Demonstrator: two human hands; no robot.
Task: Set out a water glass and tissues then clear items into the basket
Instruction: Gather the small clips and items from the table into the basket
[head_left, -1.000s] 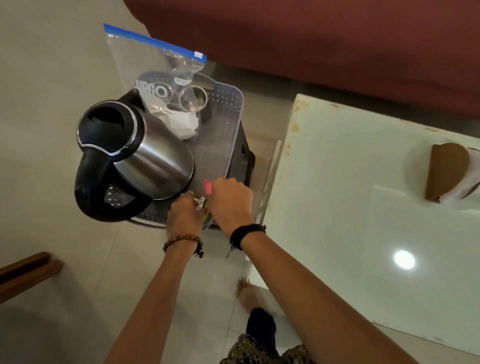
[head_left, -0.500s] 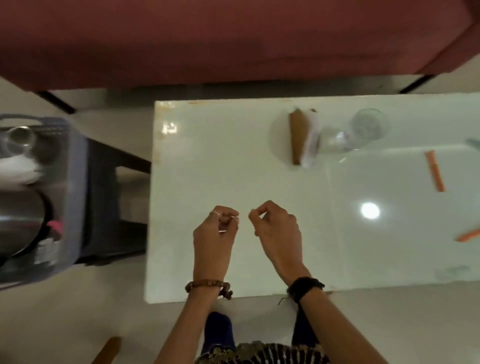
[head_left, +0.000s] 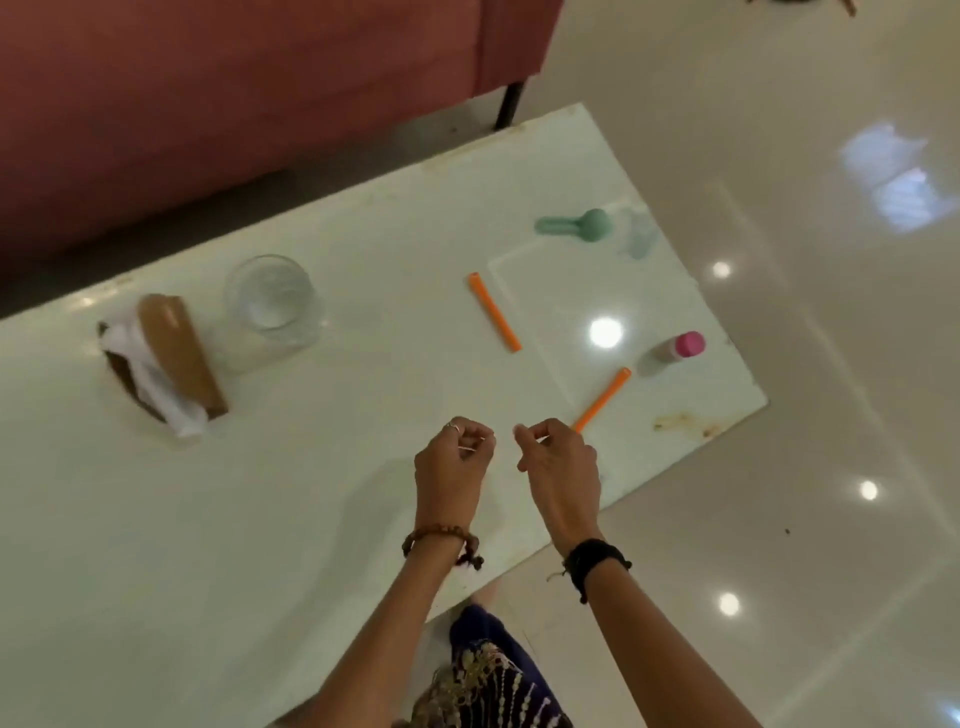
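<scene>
Orange sticks remain; both hands, left and right, hover loosely curled, empty: pinch the near one mid-length.

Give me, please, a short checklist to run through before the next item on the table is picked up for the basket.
1. Water glass set out upright: ok.
2. Tissues in their holder beside the glass: ok.
3. Left hand and right hand free: not ok, fingers are curled as if pinching something thin between them; what it is, cannot tell.
4. Items left to clear: not ok, two orange sticks, pink-capped bottle and green object remain on the table.
5. Basket within reach: cannot tell, out of view.
</scene>
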